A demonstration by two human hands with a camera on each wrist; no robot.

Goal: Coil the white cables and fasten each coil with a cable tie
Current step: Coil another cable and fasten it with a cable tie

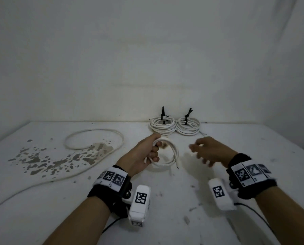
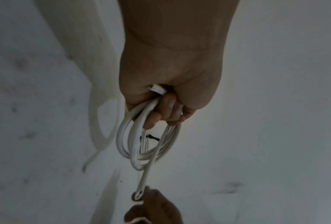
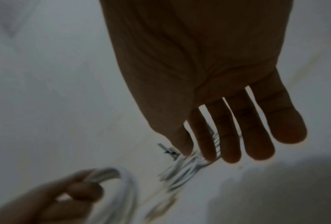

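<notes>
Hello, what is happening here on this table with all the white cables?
A person is coiling white cables. The left hand grips a small coil just above the table; no tie shows on it. The right hand is open beside it, holding nothing. Two finished coils with black ties lie at the back by the wall, and one long loose cable lies uncoiled on the left.

Dim, grey, flat light throughout. The head view bends at its edges. The right hand (image 1: pixel 207 152) smears with motion blur; both wrist views are dark, soft and noisy.
</notes>
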